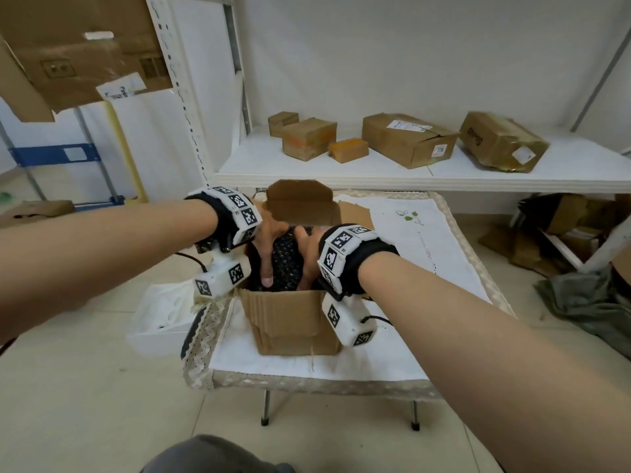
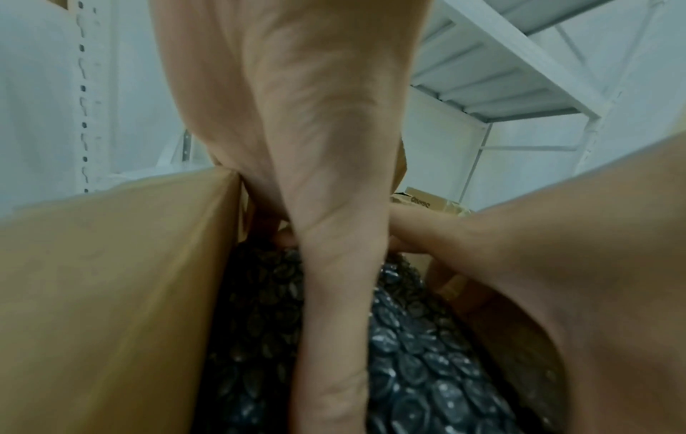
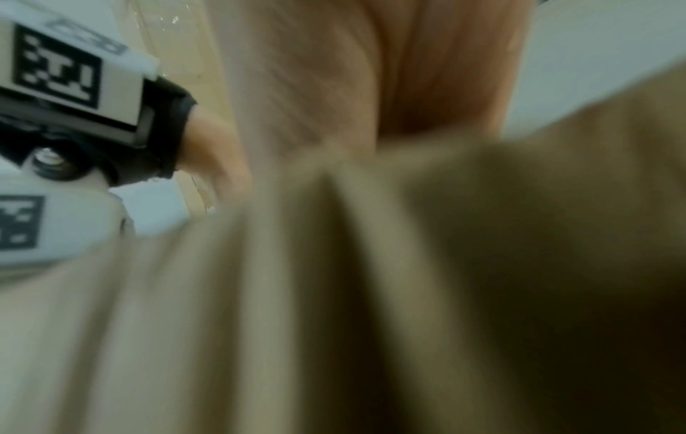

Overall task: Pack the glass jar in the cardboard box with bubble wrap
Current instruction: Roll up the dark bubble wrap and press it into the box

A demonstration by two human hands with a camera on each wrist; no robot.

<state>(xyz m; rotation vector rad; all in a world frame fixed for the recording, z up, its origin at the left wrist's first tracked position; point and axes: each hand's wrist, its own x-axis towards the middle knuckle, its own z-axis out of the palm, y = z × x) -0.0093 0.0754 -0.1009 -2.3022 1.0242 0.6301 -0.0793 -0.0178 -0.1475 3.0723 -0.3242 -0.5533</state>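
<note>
An open cardboard box (image 1: 290, 322) stands on a small cloth-covered table (image 1: 426, 268). Inside it sits a dark bundle of bubble wrap (image 1: 286, 257); the glass jar itself is hidden under the wrap. My left hand (image 1: 268, 247) reaches into the box from the left and grips the bundle, thumb lying down its near side. My right hand (image 1: 307, 250) grips it from the right. In the left wrist view the thumb (image 2: 334, 293) runs over the bubble wrap (image 2: 419, 361) beside the box wall (image 2: 111, 293). The right wrist view shows only blurred cardboard (image 3: 334, 293).
A white shelf (image 1: 409, 172) behind the table carries several cardboard boxes (image 1: 406, 138). A white foam tray (image 1: 160, 319) lies on the floor to the left of the table. Crumpled cardboard and dark cloth (image 1: 580, 302) lie on the floor at the right.
</note>
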